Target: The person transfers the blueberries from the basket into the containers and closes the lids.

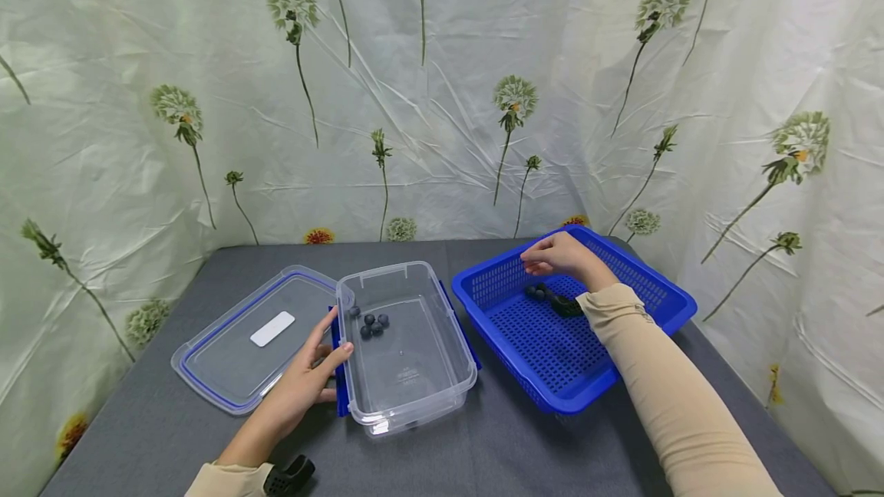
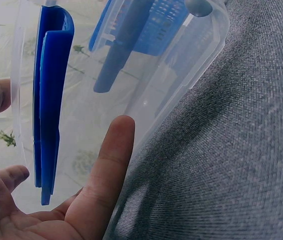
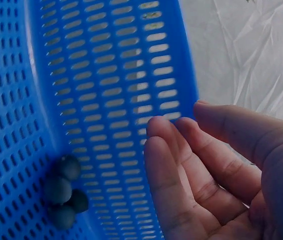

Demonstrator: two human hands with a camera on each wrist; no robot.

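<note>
My left hand (image 1: 300, 386) holds a clear plastic food container (image 1: 414, 374) by its left side, thumb at the rim and fingers along the outer wall by a blue clip (image 2: 51, 110). Several blueberries (image 1: 373, 324) sit toward the left of the container's floor. Over the blue perforated basket (image 1: 545, 351), my right hand (image 1: 562, 255) hovers with loosely bent fingers and a bit of space between thumb and fingertips; nothing shows between them. Below that hand, a few blueberries (image 3: 64, 195) cluster on the basket floor against the wall.
A clear lid (image 1: 238, 359) with a blue seal and a white label lies flat on the left, partly overlapped by the container in the head view. Grey cloth (image 1: 497, 451) covers the table. A flower-printed curtain (image 1: 442, 136) hangs behind and at both sides.
</note>
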